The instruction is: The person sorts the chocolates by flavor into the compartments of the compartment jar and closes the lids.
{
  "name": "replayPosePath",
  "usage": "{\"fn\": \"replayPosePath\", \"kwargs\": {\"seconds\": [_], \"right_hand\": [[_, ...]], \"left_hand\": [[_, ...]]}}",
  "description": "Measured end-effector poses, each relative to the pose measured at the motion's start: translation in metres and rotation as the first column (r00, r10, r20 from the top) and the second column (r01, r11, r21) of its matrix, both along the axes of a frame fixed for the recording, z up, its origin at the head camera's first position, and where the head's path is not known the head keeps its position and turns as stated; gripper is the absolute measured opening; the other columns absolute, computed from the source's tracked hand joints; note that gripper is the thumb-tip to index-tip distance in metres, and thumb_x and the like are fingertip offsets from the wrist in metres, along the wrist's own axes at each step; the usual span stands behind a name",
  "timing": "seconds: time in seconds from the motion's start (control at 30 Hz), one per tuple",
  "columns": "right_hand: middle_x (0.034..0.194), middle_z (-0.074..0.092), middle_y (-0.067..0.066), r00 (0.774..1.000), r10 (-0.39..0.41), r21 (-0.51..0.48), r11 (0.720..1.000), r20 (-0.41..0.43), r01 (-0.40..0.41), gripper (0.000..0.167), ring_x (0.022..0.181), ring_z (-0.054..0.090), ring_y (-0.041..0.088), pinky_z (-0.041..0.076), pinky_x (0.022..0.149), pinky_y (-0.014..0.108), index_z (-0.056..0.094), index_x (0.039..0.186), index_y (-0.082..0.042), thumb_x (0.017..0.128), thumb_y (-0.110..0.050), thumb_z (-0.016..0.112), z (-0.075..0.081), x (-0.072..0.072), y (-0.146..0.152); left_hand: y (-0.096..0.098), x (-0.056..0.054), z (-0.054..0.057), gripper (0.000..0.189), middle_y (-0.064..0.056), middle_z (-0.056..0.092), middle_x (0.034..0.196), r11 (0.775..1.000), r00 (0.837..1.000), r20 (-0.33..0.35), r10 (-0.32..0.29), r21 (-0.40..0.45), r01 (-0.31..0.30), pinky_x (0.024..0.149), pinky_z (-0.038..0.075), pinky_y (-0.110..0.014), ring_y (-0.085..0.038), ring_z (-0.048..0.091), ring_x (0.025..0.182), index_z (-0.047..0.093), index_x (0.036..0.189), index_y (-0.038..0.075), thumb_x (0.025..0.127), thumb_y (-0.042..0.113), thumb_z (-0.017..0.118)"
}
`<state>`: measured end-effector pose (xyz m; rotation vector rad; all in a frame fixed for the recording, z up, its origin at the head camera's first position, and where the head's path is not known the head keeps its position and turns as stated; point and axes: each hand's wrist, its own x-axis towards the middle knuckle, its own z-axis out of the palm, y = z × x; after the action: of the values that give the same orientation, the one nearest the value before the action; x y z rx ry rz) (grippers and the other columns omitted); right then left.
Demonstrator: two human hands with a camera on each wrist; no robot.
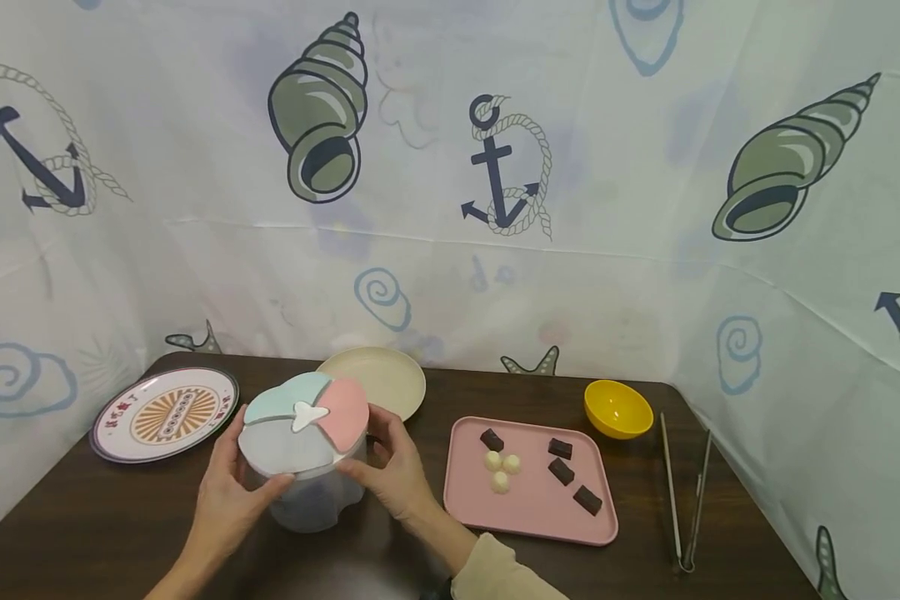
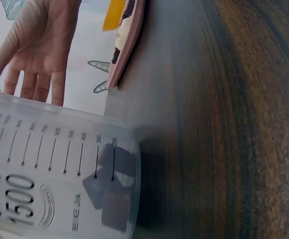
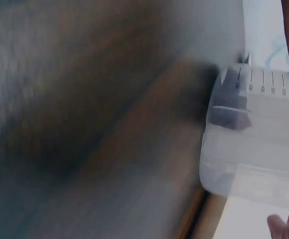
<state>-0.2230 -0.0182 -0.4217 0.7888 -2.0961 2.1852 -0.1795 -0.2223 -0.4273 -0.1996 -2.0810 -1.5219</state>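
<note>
A translucent storage container [image 1: 315, 504] stands upright on the dark table, covered by a lid [image 1: 288, 446] with grey, pale blue and pink flaps around a white centre knob [image 1: 309, 415]. My left hand [image 1: 228, 492] grips its left side near the lid, thumb in front. On the right side my right hand [image 1: 397, 475] holds it likewise, thumb at the lid's front edge and fingers behind. In the left wrist view, several dark blocks [image 2: 117, 204] lie at the bottom inside the container, beside printed measuring marks. The fingers behind the container are partly hidden.
Right of the container lies a pink tray [image 1: 525, 521] with several dark chocolate-like pieces [image 1: 588, 500] and three cream balls [image 1: 500, 482]. A yellow bowl [image 1: 618, 410] and metal tongs [image 1: 690, 550] are farther right. Behind stand a cream plate [image 1: 397, 379] and a printed plate [image 1: 123, 442].
</note>
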Motion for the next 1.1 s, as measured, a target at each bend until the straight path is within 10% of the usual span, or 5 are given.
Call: {"fn": "replayPosePath", "kwargs": {"seconds": [0.23,0.5,0.77,1.1], "right_hand": [[0.129,0.05,0.0,0.994,-0.095,0.037,0.995,-0.047,0.097,0.069,0.118,0.047,0.014,0.041,0.098,0.041,0.045,0.136,-0.018,0.076,-0.029,0.078,-0.001,0.011,-0.007],[0.138,0.042,0.003,0.988,0.153,0.047,0.987,0.019,-0.153,0.073,0.124,0.043,0.015,0.036,0.106,0.034,0.04,0.141,-0.017,0.08,-0.037,0.074,0.005,-0.012,0.007],[0.156,0.017,0.004,0.861,0.504,0.036,0.861,0.071,-0.507,0.094,0.143,0.02,0.017,0.023,0.114,0.038,0.013,0.151,-0.016,0.081,-0.038,0.071,0.008,-0.05,0.016],[0.156,0.016,0.005,0.768,0.628,0.093,0.763,0.125,-0.64,0.093,0.141,0.025,0.017,0.037,0.105,0.029,0.009,0.152,-0.017,0.083,-0.026,0.071,0.014,-0.069,0.016]], "left_hand": [[-0.001,0.001,-0.002,0.117,0.016,0.03,0.132,1.0,0.998,0.049,-0.027,-0.015,0.027,0.083,0.033,-0.004,0.005,0.039,0.107,0.007,0.152,0.02,0.064,-0.012,0.077],[-0.005,-0.003,-0.003,0.11,0.009,0.035,0.133,0.983,0.987,-0.063,-0.145,0.103,0.151,0.086,0.034,-0.009,0.001,0.041,0.111,0.013,0.148,0.005,0.059,-0.024,0.071],[-0.008,-0.006,-0.006,0.107,0.004,0.038,0.131,0.967,0.978,-0.093,-0.185,0.161,0.198,0.087,0.034,-0.013,-0.003,0.043,0.109,0.017,0.144,0.0,0.055,-0.026,0.07],[-0.015,-0.008,-0.006,0.103,0.003,0.041,0.13,0.927,0.945,-0.144,-0.295,0.198,0.319,0.086,0.038,-0.012,-0.005,0.044,0.109,0.019,0.143,0.001,0.056,-0.028,0.065]]}}
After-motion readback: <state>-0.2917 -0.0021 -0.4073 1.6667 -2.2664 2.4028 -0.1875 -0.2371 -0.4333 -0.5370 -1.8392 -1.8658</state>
